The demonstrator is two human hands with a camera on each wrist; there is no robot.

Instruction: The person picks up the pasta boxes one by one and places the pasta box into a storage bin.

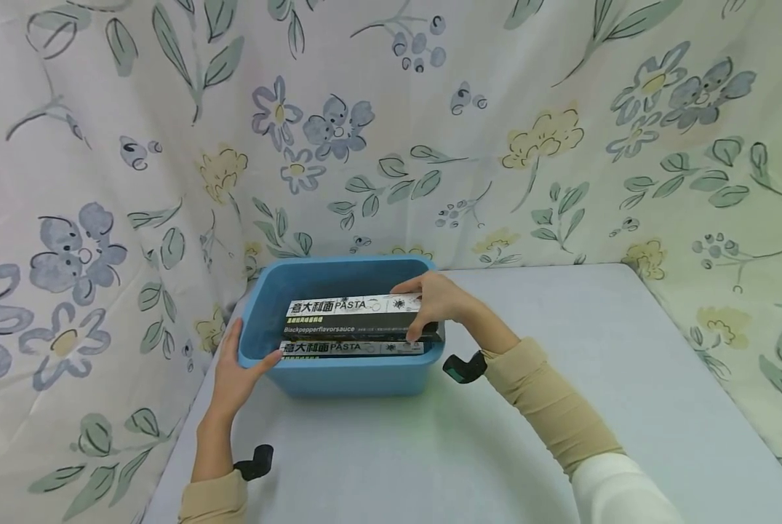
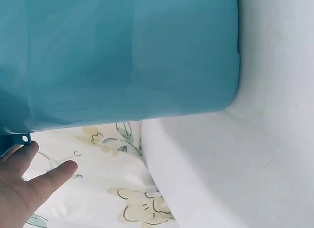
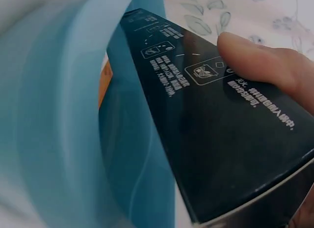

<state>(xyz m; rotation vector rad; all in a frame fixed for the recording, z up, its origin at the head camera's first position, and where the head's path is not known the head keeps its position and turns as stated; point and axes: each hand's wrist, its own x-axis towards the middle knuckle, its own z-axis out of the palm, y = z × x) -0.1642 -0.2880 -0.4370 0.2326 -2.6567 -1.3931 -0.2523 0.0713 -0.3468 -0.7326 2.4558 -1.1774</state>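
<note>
A blue plastic bin [image 1: 351,382] stands on the table. Its outer wall [image 2: 137,56] fills much of the left wrist view. My right hand [image 1: 438,298] grips the right end of a black-and-white pasta box [image 1: 345,320] at the bin's opening. The thumb lies on the dark printed face of this pasta box [image 3: 196,105] in the right wrist view. Just in front, the top of a second pasta box [image 1: 358,349] shows inside the bin. At the bin's front left corner, my left hand [image 1: 236,375] touches the rim with straight, spread fingers.
The white table [image 1: 593,364] extends to the right and front of the bin. Behind and to the left hangs a flowered curtain [image 1: 397,160]. A small orange-brown patch [image 3: 105,83] shows by the bin wall in the right wrist view.
</note>
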